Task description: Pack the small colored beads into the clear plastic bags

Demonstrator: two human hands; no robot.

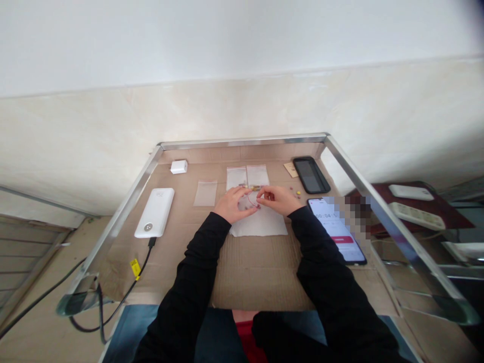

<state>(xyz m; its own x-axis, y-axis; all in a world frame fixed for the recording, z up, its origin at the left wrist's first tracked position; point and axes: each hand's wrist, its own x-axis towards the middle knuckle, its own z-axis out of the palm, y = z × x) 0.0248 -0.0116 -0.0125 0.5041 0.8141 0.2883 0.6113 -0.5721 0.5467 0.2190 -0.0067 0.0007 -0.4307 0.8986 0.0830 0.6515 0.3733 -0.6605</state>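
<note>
A pale, marbled wall [242, 113] spans the upper half of the frame. Below it, a metal-edged table lined with brown cardboard [260, 277] fills the centre. On it, at the right, lies a phone with a lit screen [342, 247]; a sheet of white paper [259, 228] lies in the middle, and a white rectangular power bank [155, 212], plugged into a black cable [145, 263], is left of centre. A black, rounded, phone-like object [311, 175] sits above the lit phone.

Two bare hands in black sleeves meet over the paper. The left hand [231, 204] has its thumb spread away from its fingers; the right hand [280, 199] has thumb and forefinger close together. A thin reddish cord [251, 201] curves between them in the centre of the frame; whether either hand pinches it is too small to tell.

Two clear plastic bags [257, 174] lie just beyond the hands, a third [205, 193] to their left. Smaller still are a white charger block [179, 167] at upper left of the table and a yellow bead-like piece [298, 192] right of the right hand.
</note>
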